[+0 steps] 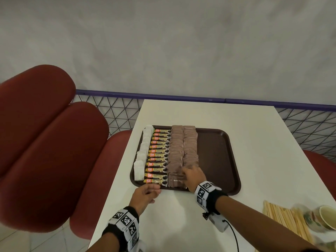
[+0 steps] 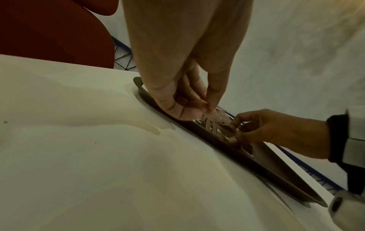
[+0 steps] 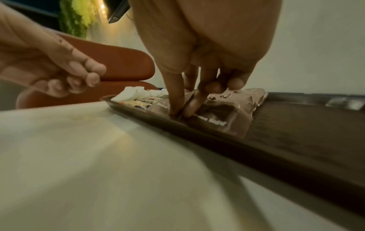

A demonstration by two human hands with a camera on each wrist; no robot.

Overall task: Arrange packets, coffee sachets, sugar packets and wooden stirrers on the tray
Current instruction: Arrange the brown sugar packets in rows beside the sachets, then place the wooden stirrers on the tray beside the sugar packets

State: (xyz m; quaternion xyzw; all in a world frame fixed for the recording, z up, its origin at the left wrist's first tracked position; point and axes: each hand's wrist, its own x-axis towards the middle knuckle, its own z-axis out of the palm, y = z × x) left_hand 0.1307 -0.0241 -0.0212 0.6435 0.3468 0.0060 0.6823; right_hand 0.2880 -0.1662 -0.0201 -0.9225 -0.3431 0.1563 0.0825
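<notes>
Right hand (image 1: 193,176) pinches a sugar packet (image 1: 177,180) into the tray (image 1: 218,151) row; left hand (image 1: 145,194) hovers loosely curled, empty. Stirrers (image 1: 283,218) likely next.

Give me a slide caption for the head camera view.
Right hand adjusts brown sugar packets on the tray; wooden stirrers wait on the table.

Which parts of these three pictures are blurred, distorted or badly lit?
Head view: the paper cup and wooden stirrers at the lower right corner are smeared; the rail bends from the wide lens. Left wrist view: dim, yellowish, the table warped. Right wrist view: the tray is soft, the brown sugar packets barely legible.
</notes>
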